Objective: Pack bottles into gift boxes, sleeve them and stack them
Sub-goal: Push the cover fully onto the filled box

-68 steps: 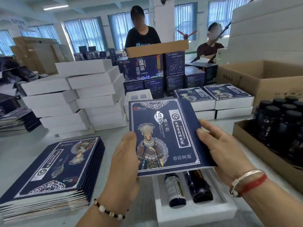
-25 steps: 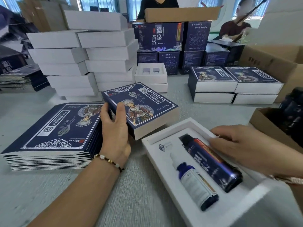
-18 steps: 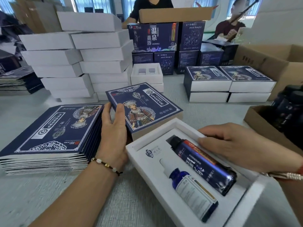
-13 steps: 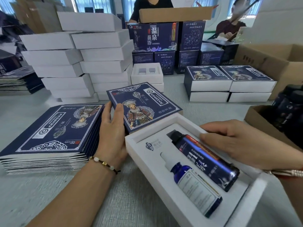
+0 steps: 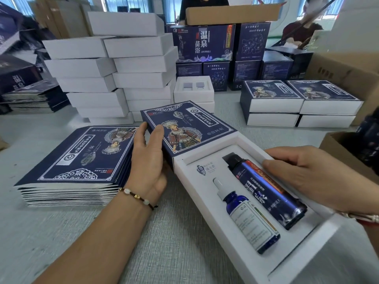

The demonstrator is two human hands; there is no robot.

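My left hand (image 5: pixel 147 158) grips the left edge of a navy printed sleeve (image 5: pixel 190 128), fingers on its top face. An open white gift box (image 5: pixel 205 203) lies slanted in front of me, its far end meeting the sleeve's open mouth. Inside it lie a small blue dropper bottle (image 5: pixel 250 220) and a longer dark bottle with a red stripe (image 5: pixel 266 191). My right hand (image 5: pixel 313 175) grips the box's right wall, fingers curled over the rim beside the dark bottle.
A pile of flat sleeves (image 5: pixel 78 158) lies left of my left hand. White box stacks (image 5: pixel 123 64) rise behind, sleeved boxes (image 5: pixel 297 99) are stacked at back right. A brown carton (image 5: pixel 348 152) of dark bottles stands right. Two people work across the table.
Both hands held the sleeve above the box at first. The left hand then kept it alone while the right hand slid the box forward and left until its end reached the sleeve's mouth.
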